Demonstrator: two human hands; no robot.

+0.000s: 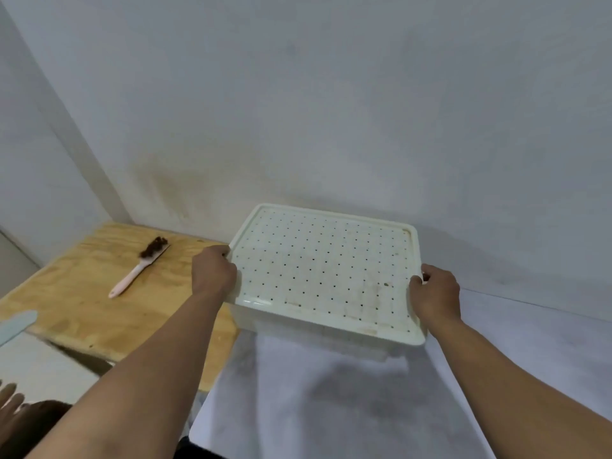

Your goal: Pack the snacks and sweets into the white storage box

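Left hand [213, 271] and right hand [435, 293] grip opposite edges of lidded white box [324, 273], fingers curled, steadying it; no snacks visible.

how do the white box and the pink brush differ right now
The white storage box is large, lidded and gripped at both ends by the left hand and right hand; the pink brush is small, slim and untouched. The box is over the grey surface, the brush lies on the plywood board.
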